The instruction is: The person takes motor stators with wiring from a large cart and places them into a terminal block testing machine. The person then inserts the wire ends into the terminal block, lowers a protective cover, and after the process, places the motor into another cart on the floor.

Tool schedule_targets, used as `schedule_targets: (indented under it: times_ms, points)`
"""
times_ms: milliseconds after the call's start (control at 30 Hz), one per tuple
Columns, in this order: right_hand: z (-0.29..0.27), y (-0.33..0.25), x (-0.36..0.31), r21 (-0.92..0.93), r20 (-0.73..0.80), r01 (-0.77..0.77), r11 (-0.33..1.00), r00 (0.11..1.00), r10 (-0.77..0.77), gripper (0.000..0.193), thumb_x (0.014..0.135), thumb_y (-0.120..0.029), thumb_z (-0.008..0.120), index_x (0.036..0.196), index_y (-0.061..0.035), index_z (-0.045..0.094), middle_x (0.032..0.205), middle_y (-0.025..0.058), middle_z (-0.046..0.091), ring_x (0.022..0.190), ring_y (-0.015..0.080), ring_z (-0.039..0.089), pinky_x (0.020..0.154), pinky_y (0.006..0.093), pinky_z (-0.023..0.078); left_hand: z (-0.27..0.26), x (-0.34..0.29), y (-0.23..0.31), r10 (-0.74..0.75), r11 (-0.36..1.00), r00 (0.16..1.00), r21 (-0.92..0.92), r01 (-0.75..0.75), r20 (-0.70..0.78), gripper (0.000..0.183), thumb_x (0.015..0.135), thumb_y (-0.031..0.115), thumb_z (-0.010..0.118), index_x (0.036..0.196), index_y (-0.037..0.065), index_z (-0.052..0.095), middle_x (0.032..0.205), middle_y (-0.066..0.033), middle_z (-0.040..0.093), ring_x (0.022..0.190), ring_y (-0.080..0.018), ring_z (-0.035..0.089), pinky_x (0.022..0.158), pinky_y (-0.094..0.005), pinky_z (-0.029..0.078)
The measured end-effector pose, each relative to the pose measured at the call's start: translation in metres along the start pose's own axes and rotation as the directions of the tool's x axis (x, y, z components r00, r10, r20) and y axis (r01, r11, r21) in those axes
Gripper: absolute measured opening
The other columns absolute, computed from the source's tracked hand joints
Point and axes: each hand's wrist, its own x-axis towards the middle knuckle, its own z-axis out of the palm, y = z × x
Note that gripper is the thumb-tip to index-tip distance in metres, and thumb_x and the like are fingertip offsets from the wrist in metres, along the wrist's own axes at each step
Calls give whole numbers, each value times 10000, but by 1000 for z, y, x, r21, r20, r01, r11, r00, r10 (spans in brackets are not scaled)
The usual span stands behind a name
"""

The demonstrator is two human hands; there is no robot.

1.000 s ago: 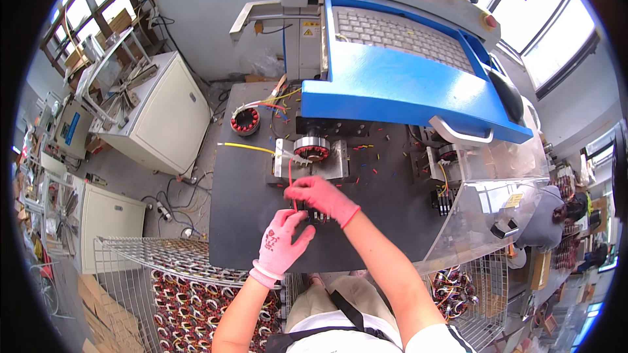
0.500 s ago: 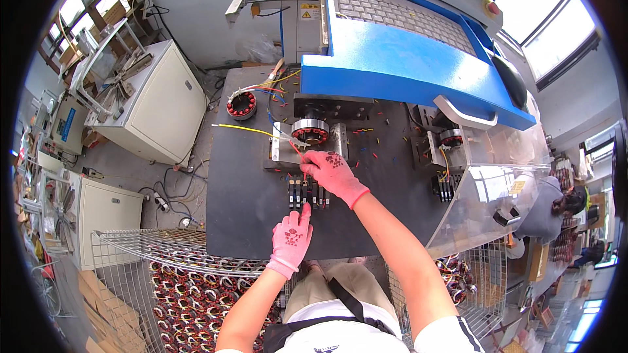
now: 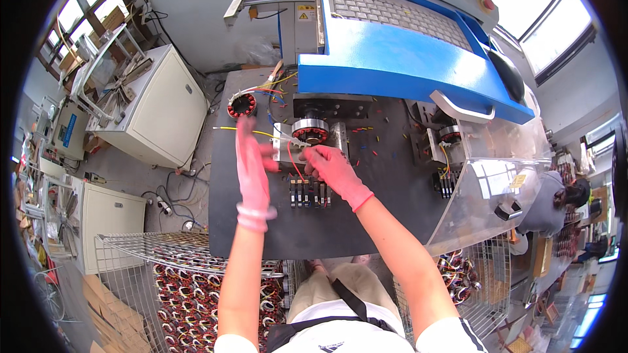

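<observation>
My right hand (image 3: pixel 332 171), in a pink glove, is closed just in front of the wound stator (image 3: pixel 310 132) on the metal fixture (image 3: pixel 280 150). Its fingertips are pinched at the stator's leads; what lies between them is too small to make out. A red wire (image 3: pixel 292 159) bends down beside these fingers towards a row of black clip terminals (image 3: pixel 310 193). Pointing away from me, my left hand (image 3: pixel 252 167) is blurred, its fingers stretched and apart, with nothing seen in it. It is over the mat, below a second stator (image 3: pixel 242 105). A yellow wire (image 3: pixel 245 131) runs leftward from the fixture, partly behind that hand.
A blue keyboard tray (image 3: pixel 405 68) overhangs the back of the black-topped table (image 3: pixel 379 222). To the right stand another stator fixture (image 3: pixel 450 134) and a clear guard (image 3: pixel 487 189). Wire baskets of stators (image 3: pixel 196 301) flank me below. A person (image 3: pixel 546 202) is at the far right.
My left hand has moved up and left from the clip terminals, its fingers opening out. My right hand has shifted slightly towards the stator; the red wire now hangs beside its fingers.
</observation>
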Motion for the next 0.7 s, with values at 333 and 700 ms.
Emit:
schedule_targets:
  times_ms: [333,700]
  points:
    - [1,-37,10,104,339,-217,971,925,170,177,905,-242,641,898,-65,637,763,-34,622,654,50,549,564,219,435,-43,-77,-1,-276,954,790,54,296,548,315,965,186,512,1222,11,564,967,-57,631,762,-101,585,642,-228,478]
    - [7,1,4,-408,169,118,905,984,-52,193,876,-186,586,923,-1,554,762,149,625,650,254,622,634,370,475,-62,-131,-77,-187,266,834,844,-465,519,568,853,272,613,1382,155,442,1032,-79,525,876,-251,588,701,-414,491]
